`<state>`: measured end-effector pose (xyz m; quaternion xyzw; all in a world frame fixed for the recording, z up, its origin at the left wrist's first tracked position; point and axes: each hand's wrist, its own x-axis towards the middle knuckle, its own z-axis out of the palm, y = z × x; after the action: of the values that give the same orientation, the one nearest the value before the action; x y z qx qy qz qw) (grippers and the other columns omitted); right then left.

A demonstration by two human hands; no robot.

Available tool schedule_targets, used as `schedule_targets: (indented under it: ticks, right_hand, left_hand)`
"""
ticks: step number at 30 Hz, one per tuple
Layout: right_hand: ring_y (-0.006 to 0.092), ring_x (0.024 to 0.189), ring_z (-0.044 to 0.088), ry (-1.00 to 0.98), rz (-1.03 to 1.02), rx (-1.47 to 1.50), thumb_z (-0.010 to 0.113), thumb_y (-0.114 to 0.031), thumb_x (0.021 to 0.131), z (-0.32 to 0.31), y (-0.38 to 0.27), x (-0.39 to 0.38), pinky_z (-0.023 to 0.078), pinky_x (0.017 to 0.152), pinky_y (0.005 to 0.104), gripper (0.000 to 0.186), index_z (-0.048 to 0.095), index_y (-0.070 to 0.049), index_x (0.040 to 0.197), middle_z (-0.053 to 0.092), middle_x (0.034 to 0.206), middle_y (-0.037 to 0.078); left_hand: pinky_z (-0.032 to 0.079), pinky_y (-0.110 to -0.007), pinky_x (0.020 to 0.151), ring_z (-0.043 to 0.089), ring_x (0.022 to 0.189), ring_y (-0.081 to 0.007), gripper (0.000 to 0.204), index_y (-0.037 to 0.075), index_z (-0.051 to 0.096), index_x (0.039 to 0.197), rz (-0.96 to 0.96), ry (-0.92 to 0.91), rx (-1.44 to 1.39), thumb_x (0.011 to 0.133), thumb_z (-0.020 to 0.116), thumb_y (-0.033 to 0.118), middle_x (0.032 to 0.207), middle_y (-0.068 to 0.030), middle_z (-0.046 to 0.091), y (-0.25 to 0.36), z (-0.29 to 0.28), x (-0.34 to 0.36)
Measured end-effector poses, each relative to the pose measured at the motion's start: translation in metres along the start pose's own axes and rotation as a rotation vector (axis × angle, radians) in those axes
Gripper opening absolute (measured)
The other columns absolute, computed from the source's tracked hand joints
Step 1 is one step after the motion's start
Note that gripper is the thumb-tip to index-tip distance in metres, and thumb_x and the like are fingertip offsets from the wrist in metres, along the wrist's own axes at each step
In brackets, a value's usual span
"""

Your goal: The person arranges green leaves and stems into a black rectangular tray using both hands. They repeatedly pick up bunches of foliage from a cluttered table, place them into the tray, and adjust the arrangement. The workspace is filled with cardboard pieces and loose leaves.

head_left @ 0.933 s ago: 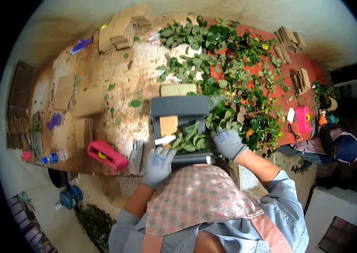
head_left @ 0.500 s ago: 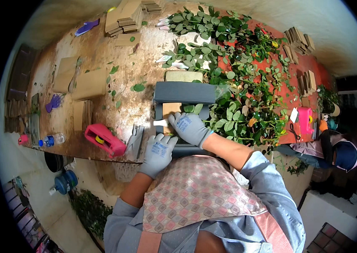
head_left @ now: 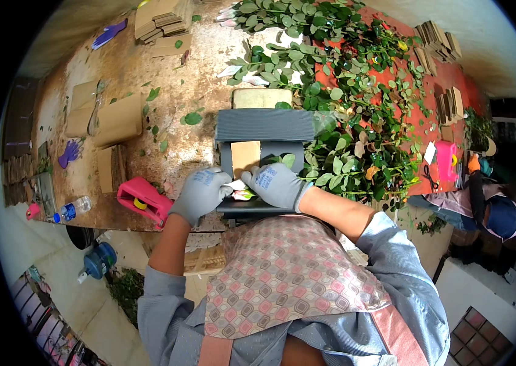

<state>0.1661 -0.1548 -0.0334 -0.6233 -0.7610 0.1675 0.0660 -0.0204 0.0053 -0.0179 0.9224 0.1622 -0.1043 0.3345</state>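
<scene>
My two grey-gloved hands meet over a dark grey stand with a ribbed top bar. My left hand is closed, its fingertips at the white edge of a small pink-and-green rose head. From the right, my right hand pinches at the same flower, fingers curled. The exact grip of each hand is partly hidden by the gloves. Just beyond the fingers, a brown cardboard piece lies on the stand. Leafy stems reach the stand from the right.
Left of my hands rests a pink tape dispenser, with a water bottle farther left. Cardboard sheets and a purple glove lie beyond. Wrapped rose stems cover the far side. Another person is at the right.
My left hand has moved up and joined the right hand at the flower. The flower's pink-and-green part now shows below the cardboard. My view has shifted slightly.
</scene>
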Motion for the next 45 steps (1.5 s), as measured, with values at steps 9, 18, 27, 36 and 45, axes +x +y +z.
schedule_targets:
  ticks: [9,18,27,36,45]
  right_hand:
    - [0.0261,0.076,0.070,-0.001,-0.025,-0.044,0.052,-0.012,0.094,0.007,0.001,0.000,0.051,0.058,0.0393,0.029,0.057,-0.003,0.122,0.068,0.086,0.010]
    - [0.0285,0.070,0.070,0.096,-0.053,0.025,0.057,-0.017,0.093,0.009,0.001,0.001,0.050,0.055,0.0417,0.022,0.062,-0.003,0.109,0.068,0.075,0.011]
    - [0.0281,0.071,0.071,0.094,-0.044,0.032,0.054,-0.019,0.098,0.013,0.003,0.000,0.051,0.056,0.0423,0.019,0.066,-0.006,0.102,0.070,0.078,0.011]
    - [0.0298,0.072,0.069,0.094,-0.168,-0.008,0.056,-0.018,0.095,-0.019,0.016,0.003,0.053,0.061,0.0416,0.021,0.065,-0.004,0.107,0.068,0.083,0.012]
    - [0.0390,0.100,0.068,0.293,0.402,0.025,0.058,-0.017,0.093,-0.106,0.221,0.147,0.054,0.086,0.0491,0.029,0.062,-0.008,0.120,0.069,0.108,0.021]
  left_hand:
    - [0.046,-0.045,0.089,0.062,0.097,-0.0301,0.019,0.013,0.069,0.095,-0.082,-0.012,0.482,0.086,0.070,0.030,0.096,-0.0087,0.067,-0.037,-0.027,-0.032]
    - [0.047,-0.044,0.091,0.061,0.105,-0.0289,0.042,0.011,0.067,0.129,0.162,0.079,0.230,0.091,0.065,0.030,0.124,-0.0083,0.067,0.067,0.023,-0.036]
    - [0.047,-0.044,0.080,0.061,0.095,-0.0269,0.038,0.013,0.068,0.126,0.147,0.118,0.254,0.089,0.063,0.019,0.119,-0.0055,0.067,0.062,0.034,-0.033]
    - [0.048,-0.043,0.086,0.060,0.094,-0.0268,0.051,0.010,0.065,0.129,0.082,0.157,0.191,0.079,0.060,0.006,0.132,-0.0058,0.065,0.061,0.044,-0.033]
    - [0.045,-0.043,0.083,0.059,0.094,-0.0279,0.059,0.008,0.065,0.126,0.108,0.195,0.190,0.069,0.075,0.015,0.134,-0.0075,0.062,0.060,0.047,-0.034]
